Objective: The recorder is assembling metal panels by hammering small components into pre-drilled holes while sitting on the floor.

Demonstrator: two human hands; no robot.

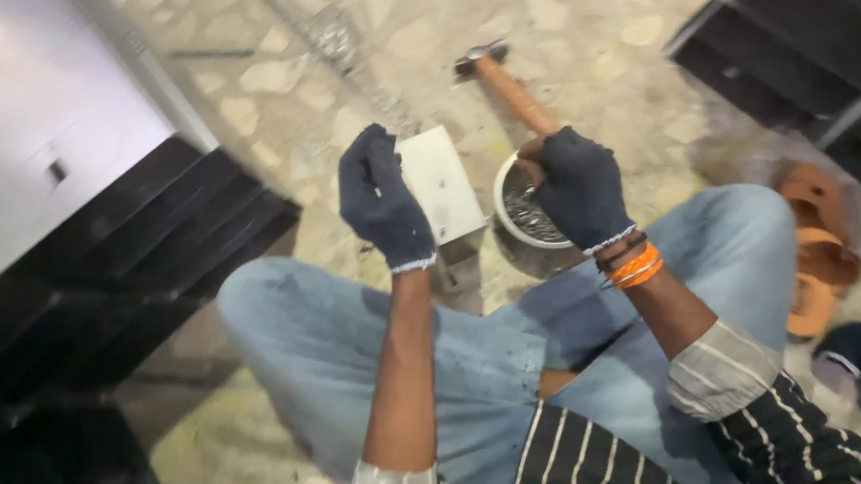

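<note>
Two gloved hands above the stone floor (281, 132): right hand (580, 189) fisted around the hammer (506, 84) handle's near end, just over the white bowl (502, 205) of small metal pieces; left hand (380, 201) loosely curled, contents indiscernible, beside the pale metal plate (440, 183).

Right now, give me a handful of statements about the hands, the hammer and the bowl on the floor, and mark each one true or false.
1. Both hands wear dark gloves. True: the left hand and the right hand are both gloved.
2. The right hand rests over a white bowl of small metal pieces. True.
3. The hammer is gripped in the left hand. False: it lies on the stone floor beyond the bowl, its handle running toward the right hand.
4. The bowl is empty. False: it holds small grey metal pieces.
5. Orange bands circle the left wrist. False: they are on the right wrist.
</note>
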